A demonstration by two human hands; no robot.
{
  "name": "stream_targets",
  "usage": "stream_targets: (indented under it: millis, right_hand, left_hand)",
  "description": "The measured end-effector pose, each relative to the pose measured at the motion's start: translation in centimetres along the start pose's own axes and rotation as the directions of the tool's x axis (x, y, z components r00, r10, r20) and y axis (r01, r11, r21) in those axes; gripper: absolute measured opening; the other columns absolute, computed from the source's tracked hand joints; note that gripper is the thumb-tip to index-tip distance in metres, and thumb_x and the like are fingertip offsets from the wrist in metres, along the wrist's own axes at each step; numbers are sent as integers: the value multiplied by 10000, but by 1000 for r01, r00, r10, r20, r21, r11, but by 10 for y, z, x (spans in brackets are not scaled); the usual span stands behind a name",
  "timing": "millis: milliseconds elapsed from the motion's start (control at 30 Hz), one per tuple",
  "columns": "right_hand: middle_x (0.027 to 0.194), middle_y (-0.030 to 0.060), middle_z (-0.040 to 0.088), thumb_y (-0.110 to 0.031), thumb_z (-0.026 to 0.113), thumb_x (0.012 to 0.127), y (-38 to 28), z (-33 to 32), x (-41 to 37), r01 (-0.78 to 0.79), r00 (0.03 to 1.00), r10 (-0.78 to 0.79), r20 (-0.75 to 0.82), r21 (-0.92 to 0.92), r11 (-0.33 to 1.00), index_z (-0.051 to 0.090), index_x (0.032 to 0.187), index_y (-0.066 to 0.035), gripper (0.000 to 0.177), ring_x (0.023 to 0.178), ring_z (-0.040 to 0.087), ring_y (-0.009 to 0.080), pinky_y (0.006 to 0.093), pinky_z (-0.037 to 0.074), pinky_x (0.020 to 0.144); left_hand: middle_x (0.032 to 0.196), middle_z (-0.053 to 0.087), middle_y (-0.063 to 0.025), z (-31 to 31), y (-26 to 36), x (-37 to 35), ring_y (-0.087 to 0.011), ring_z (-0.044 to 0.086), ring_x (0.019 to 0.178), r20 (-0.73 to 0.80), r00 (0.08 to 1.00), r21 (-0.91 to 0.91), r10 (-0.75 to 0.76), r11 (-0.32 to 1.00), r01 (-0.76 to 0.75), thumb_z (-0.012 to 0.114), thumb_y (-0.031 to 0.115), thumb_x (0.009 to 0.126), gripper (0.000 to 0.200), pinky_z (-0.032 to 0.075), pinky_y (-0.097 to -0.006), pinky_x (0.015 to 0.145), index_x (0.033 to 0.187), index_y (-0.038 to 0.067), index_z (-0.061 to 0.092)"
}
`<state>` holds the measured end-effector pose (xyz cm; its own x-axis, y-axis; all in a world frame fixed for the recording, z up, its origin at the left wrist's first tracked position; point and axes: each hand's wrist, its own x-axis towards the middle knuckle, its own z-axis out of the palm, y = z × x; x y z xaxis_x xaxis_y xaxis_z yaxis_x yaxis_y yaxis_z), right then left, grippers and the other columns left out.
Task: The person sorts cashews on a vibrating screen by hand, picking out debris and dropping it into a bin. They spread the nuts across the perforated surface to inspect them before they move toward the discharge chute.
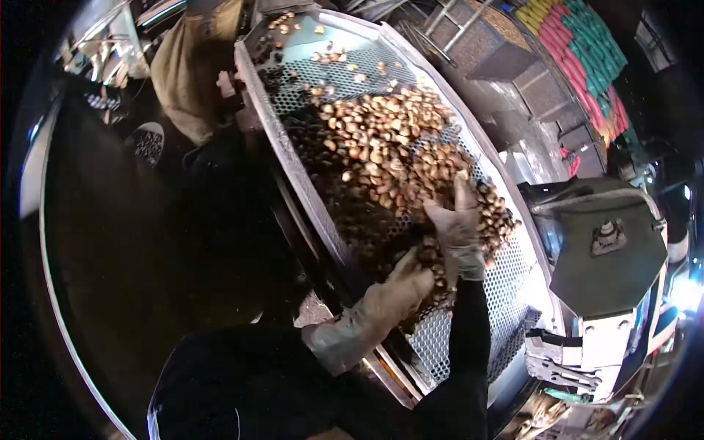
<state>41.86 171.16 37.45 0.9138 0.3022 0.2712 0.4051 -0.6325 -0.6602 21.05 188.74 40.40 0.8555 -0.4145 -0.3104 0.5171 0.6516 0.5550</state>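
Small brown rounded pieces that look like nuts [385,125] lie heaped on a long perforated metal tray [433,348]. My left hand [392,297], in a pale thin glove, rests at the near end of the heap by the tray's left rim. Its fingers are curled together, and whatever they hold is hidden. My right hand [458,231], gloved too, is just beyond it over the heap's right side. Its thumb and forefinger are apart, and its other fingers are partly hidden. Nuts lie between and around both hands, and dark shadow covers the heap's left part.
A dark green machine panel [609,268] stands right of the tray. Stacked pink, yellow and green sacks [579,55] are at the back right, near brown bins [502,59]. A tan sack-like cloth [183,77] hangs at the tray's far left. Low metal rails edge the tray.
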Motion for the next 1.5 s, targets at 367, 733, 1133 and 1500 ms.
stream_targets:
  millis: [367, 733, 1133, 1500]
  right_hand:
    - [1576, 274, 611, -504, 754, 1016, 46, -65, -70, -719, 694, 643, -324, -353, 598, 465, 1634, 38, 871, 1331, 693, 391, 514, 530, 1187]
    - [1527, 237, 665, -617, 689, 1019, 44, -12, -18, -520, 854, 472, 218, 372, 769, 568, 1557, 13, 837, 1271, 724, 380, 496, 558, 1108]
    - [1473, 197, 724, -740, 618, 1023, 115, -83, -4, -626, 774, 619, -129, -295, 722, 680, 1474, -14, 856, 1206, 757, 369, 477, 589, 1021]
    - [1395, 177, 736, -733, 546, 1076, 70, -5, -47, -574, 799, 514, 312, 141, 806, 635, 1518, -57, 813, 948, 735, 257, 407, 591, 798]
  left_hand:
    - [1593, 625, -125, 30, 6, 23, -255, 599, 1465, 74, 985, -376, -154, 911, 170, 410, 639, 1179, 710, 544, -452, 1192, 1686, 143, 445]
    - [1668, 528, -199, 74, 25, 101, -342, 463, 1570, -368, 927, -572, -79, 805, -159, 452, 715, 1125, 861, 492, -472, 1269, 1690, 66, 416]
    - [1751, 394, -253, 58, 9, 21, -356, 398, 1633, -109, 992, -326, -60, 945, 21, 370, 779, 1109, 995, 395, -491, 1343, 1758, 37, 235]
    - [1697, 532, -116, 57, -37, 95, -279, 504, 1538, -286, 947, -946, -143, -116, -303, 430, 699, 1141, 801, 398, -391, 1298, 1705, 130, 460]
